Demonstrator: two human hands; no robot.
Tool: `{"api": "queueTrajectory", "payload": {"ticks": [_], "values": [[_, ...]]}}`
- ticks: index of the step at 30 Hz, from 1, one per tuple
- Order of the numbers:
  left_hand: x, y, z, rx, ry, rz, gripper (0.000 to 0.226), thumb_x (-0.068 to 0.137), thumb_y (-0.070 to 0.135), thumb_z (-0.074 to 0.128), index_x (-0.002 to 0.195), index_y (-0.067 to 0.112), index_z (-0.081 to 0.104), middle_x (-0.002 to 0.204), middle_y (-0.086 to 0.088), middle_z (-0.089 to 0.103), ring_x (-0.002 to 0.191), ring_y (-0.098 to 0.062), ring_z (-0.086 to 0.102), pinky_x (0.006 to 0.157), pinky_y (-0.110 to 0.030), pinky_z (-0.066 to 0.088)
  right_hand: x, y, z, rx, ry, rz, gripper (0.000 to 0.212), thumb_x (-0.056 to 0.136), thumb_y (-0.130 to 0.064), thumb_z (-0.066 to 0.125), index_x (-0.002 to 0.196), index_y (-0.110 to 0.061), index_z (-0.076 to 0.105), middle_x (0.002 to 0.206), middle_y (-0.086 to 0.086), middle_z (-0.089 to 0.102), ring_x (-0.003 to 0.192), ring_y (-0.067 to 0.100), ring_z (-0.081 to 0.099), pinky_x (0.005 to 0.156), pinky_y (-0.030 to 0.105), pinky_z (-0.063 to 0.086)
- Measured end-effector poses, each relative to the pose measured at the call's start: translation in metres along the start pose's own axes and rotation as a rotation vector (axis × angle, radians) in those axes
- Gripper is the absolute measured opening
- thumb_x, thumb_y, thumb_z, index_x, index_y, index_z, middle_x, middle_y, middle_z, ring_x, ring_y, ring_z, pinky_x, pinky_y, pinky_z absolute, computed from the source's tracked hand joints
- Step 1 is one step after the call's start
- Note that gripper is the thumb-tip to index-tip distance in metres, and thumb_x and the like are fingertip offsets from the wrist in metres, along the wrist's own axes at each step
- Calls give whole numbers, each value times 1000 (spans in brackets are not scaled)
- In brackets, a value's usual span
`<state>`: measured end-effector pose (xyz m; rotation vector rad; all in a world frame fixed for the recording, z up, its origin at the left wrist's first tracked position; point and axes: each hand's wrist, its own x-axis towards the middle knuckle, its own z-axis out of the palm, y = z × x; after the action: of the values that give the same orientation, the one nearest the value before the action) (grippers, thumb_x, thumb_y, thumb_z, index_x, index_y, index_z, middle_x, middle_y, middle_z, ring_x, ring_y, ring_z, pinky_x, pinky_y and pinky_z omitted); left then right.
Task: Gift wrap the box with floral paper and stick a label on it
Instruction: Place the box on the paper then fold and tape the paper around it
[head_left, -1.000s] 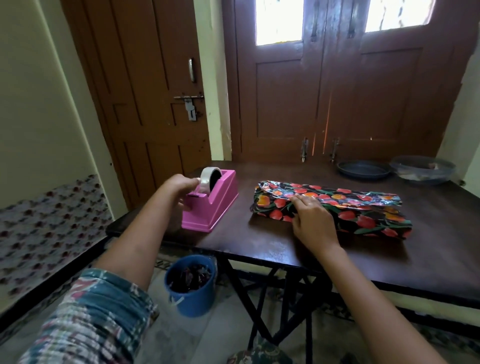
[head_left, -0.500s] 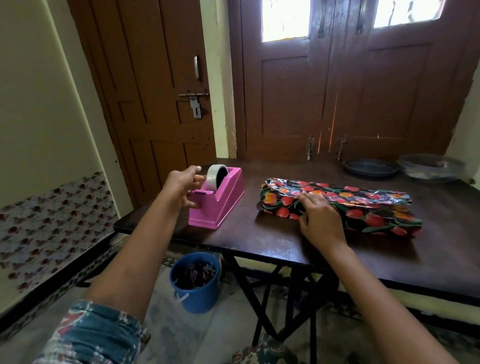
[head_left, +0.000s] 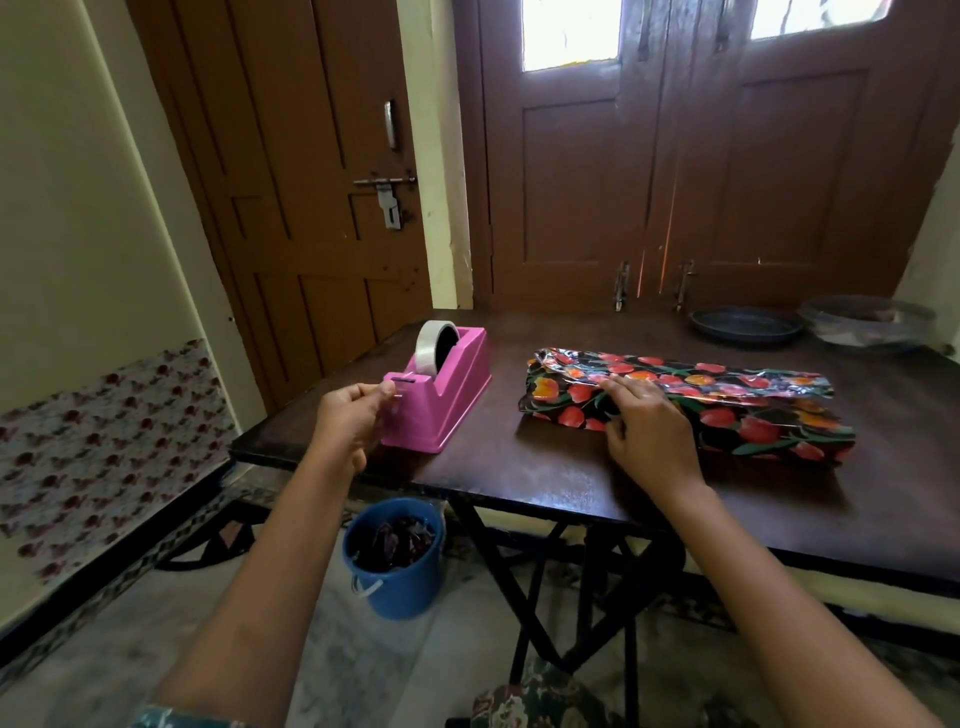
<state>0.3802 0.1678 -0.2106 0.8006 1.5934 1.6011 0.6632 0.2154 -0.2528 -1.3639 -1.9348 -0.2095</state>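
A long box wrapped in black paper with red and orange flowers (head_left: 727, 400) lies on the dark wooden table (head_left: 545, 478). My right hand (head_left: 644, 431) presses flat on the box's left part, holding the paper fold down. A pink tape dispenser (head_left: 447, 395) with a clear tape roll (head_left: 434, 345) stands at the table's left edge. My left hand (head_left: 353, 415) is at the dispenser's cutter end, with thumb and fingers pinching the tape end there. No label is in view.
A dark plate (head_left: 745, 325) and a clear glass bowl (head_left: 865, 322) sit at the table's far right. A blue bucket (head_left: 397, 556) with dark scraps stands on the floor under the table's left corner. Brown doors close behind the table.
My left hand has moved from beside the tape roll down to the dispenser's cutter end and now pinches there. My right hand stays on the wrapped box.
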Motion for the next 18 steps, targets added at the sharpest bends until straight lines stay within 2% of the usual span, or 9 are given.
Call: {"api": "queueTrajectory", "payload": {"ticks": [5,8,10,14,18], "values": [[1,-11,0,115,35,92,18,90,19,60,73,15,60,73,-1,64,72,-17,57,60,-28,44,0,1,1,2,3,-14,49,71,6,57,119,-4,61,117,16,63,111,34,57,91,43,47],[4,-12,-1,401,124,226,19,88,27,63,71,19,63,75,-1,67,74,-18,60,71,-37,51,0,1,1,-2,-1,-7,49,73,5,57,121,-4,60,119,16,62,113,33,56,93,43,46],[4,-9,-1,618,197,318,18,88,32,63,75,19,64,77,-1,67,73,-18,62,71,-36,54,0,0,0,-6,-7,-5,49,74,4,56,122,-5,60,121,15,62,115,32,55,95,42,45],[-2,-5,2,771,259,358,22,88,35,61,87,15,69,79,0,63,75,-16,57,59,-28,36,1,0,-4,-22,-33,13,48,78,1,54,125,-7,58,125,12,60,118,28,53,96,38,44],[-6,0,4,855,287,352,21,89,35,61,87,16,69,81,0,63,73,-15,54,49,-25,29,2,-2,-7,-32,-62,8,48,81,-1,52,127,-9,56,129,9,58,121,26,51,96,36,43]]}}
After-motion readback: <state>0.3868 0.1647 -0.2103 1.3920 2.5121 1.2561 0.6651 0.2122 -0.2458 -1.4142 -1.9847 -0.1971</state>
